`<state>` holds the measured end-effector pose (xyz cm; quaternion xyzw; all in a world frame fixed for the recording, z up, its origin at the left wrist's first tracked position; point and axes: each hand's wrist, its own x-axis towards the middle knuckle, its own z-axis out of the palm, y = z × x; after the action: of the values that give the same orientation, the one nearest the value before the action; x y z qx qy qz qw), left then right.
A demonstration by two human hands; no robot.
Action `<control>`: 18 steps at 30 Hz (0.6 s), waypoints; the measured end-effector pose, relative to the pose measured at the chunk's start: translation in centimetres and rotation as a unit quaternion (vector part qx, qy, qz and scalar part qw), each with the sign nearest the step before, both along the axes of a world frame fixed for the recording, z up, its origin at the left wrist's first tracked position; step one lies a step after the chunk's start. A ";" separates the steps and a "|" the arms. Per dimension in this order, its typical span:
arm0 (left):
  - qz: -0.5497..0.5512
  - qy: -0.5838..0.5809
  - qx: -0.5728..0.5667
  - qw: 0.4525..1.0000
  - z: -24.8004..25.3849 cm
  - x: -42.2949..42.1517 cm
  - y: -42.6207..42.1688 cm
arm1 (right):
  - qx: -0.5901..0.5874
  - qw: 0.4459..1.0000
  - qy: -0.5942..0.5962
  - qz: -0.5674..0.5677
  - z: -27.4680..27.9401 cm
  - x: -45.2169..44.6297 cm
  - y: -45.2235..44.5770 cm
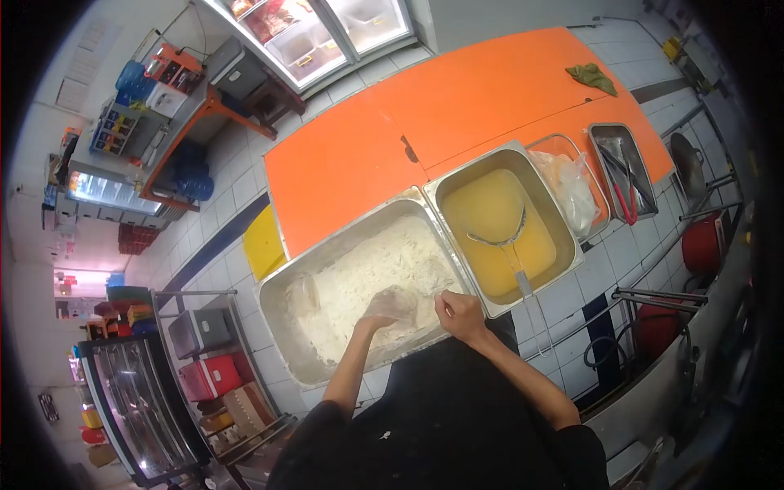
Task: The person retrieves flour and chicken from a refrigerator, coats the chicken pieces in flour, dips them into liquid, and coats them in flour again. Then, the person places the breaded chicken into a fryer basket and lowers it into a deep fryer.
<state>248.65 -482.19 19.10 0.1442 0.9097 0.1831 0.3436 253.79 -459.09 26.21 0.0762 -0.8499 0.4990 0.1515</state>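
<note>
A deep steel pan (pixel 282 347) of white flour (pixel 376 257) lies in front of me. My left hand (pixel 392 307) rests in the flour, its fingers stretched out and coated white, blending into it. Over the pan's right end is my right hand (pixel 461 315), closed in a fist; whatever it holds, if anything, is hidden. Floured lumps (pixel 433 279) lie just beyond it. At the pan's left end sits a pale, see-through object, perhaps a scoop (pixel 305 294). A second steel pan (pixel 563 237) to the right contains yellow liquid (pixel 482 200) and a wire strainer (pixel 508 242).
The orange table (pixel 343 171) extends behind the pans, with a green cloth (pixel 592 77) at its far right. A plastic bag (pixel 576 196) sits in a basket beside a narrow steel tray (pixel 625 163) with red-handled tongs (pixel 629 200). A yellow stool (pixel 264 242) stands left.
</note>
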 end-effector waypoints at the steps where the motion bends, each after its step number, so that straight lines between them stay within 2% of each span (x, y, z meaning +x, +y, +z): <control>1: -0.005 0.000 0.001 1.000 1.8 0.3 0.1 | 0.001 1.000 0.000 -0.005 -0.1 0.1 0.0; 3: 0.180 0.010 0.180 0.967 5.1 0.5 0.3 | 0.000 1.000 -0.007 0.001 -0.2 0.0 0.1; 4: 0.181 0.008 0.180 0.967 5.3 0.3 0.2 | 0.001 1.000 -0.010 0.001 -0.2 0.1 0.1; 6: 0.188 -0.049 0.062 0.979 5.7 -0.4 0.2 | 0.007 1.000 -0.012 0.010 0.1 0.0 0.0; 7: 0.197 -0.047 0.063 0.977 6.0 -0.6 0.2 | 0.007 1.000 -0.010 0.019 0.1 0.2 -0.2; 9: 0.098 -0.026 0.009 0.995 6.4 -1.8 1.0 | 0.022 1.000 -0.002 0.015 0.1 0.0 -0.1; 10: 0.096 -0.026 0.012 0.995 6.6 -2.3 1.3 | 0.025 1.000 -0.002 0.012 0.0 -0.1 0.1; 12: 0.194 -0.065 0.220 0.954 6.7 -2.2 1.7 | 0.018 1.000 -0.018 0.015 0.2 0.1 0.0; 13: 0.193 -0.066 0.221 0.954 6.0 -2.6 1.9 | 0.019 1.000 -0.018 0.014 0.3 0.2 0.0; 15: 0.151 0.025 0.205 0.967 3.0 -3.7 2.7 | 0.017 0.999 -0.032 0.012 0.9 0.1 -0.1; 16: 0.151 0.027 0.207 0.966 1.7 -4.2 3.6 | 0.019 0.999 -0.030 0.012 0.6 0.1 -0.1; 18: 0.058 0.041 0.082 0.994 0.6 -4.9 5.5 | 0.021 1.000 -0.009 0.007 0.1 0.1 -0.2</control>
<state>243.73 -476.67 19.66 0.1260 0.9118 0.2709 0.2817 253.89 -459.26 26.30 0.0809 -0.8609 0.4829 0.1383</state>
